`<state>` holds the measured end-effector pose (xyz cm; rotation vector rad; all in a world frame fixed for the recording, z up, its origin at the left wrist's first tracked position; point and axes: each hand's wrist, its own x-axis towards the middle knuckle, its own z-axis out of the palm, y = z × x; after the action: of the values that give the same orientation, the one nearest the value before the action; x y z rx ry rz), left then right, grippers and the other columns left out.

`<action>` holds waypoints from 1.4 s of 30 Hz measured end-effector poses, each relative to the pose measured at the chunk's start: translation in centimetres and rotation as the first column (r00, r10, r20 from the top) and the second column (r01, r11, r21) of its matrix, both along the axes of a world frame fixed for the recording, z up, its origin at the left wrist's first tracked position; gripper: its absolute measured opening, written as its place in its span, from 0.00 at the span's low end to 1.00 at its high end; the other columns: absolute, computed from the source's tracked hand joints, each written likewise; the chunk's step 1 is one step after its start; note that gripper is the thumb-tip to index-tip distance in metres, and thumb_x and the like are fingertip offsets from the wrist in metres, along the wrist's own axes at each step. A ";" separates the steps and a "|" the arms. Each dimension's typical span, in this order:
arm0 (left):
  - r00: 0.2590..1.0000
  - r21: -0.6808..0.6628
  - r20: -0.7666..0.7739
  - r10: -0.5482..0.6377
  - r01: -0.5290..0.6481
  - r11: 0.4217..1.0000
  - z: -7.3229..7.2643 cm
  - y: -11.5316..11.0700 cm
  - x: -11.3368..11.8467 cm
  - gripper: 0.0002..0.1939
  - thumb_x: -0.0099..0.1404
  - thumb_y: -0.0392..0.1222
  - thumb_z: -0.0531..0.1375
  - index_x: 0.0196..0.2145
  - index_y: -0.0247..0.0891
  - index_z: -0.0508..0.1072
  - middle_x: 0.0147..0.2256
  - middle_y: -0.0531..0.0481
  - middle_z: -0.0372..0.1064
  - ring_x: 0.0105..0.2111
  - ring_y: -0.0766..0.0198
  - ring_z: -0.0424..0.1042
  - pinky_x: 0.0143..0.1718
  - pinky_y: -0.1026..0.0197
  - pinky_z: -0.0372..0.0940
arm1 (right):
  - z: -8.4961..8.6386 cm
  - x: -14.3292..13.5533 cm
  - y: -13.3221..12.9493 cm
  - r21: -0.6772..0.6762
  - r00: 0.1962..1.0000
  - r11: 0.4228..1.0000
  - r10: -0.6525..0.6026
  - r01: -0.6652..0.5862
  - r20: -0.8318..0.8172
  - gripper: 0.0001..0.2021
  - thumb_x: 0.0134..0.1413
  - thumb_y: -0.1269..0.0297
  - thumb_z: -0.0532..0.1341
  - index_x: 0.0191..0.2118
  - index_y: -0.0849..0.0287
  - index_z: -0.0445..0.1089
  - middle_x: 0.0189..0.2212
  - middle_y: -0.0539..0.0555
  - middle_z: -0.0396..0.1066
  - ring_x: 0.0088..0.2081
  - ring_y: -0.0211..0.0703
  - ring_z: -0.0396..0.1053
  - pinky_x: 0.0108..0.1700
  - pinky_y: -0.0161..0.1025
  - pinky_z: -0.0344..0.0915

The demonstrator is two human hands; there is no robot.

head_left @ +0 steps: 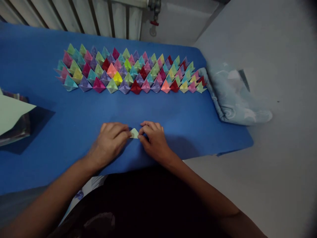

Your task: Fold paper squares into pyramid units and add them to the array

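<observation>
A small pale green folded paper [134, 133] is held between my two hands, low over the near part of the blue table [158, 109]. My left hand [111, 138] is closed, pinching the paper's left side between thumb and fingers. On the other side my right hand [153, 138] pinches the right edge, its fingers bent. Only the middle of the paper shows; both ends are hidden by fingertips. Beyond the hands stand several rows of folded paper boats [124, 86] in many colours, packed close together.
At the left edge, pale green paper sheets [12, 110] lie on a dark patterned object [23, 130]. A folded grey-blue blanket [230, 96] rests at the right end against the wall [279, 142]. Behind the table is a white radiator [104, 18] with a red-handled valve [154, 23].
</observation>
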<state>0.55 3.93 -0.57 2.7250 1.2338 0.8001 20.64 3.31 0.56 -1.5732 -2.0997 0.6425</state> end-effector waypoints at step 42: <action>0.962 -0.420 -0.091 -0.256 0.196 0.886 1.6 3.5 1.2 0.10 0.67 0.38 0.54 0.37 0.39 0.76 0.37 0.48 0.72 0.36 0.62 0.72 0.38 0.61 0.65 | 0.3 1.8 0.9 -0.039 0.988 0.997 0.065 -0.071 -0.142 0.05 0.55 0.71 0.61 0.36 0.56 0.73 0.48 0.53 0.73 0.51 0.45 0.66 0.55 0.47 0.56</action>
<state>1.75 7.42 0.98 2.5419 0.9429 0.2823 22.46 4.22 0.91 -1.4393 -2.0545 0.8043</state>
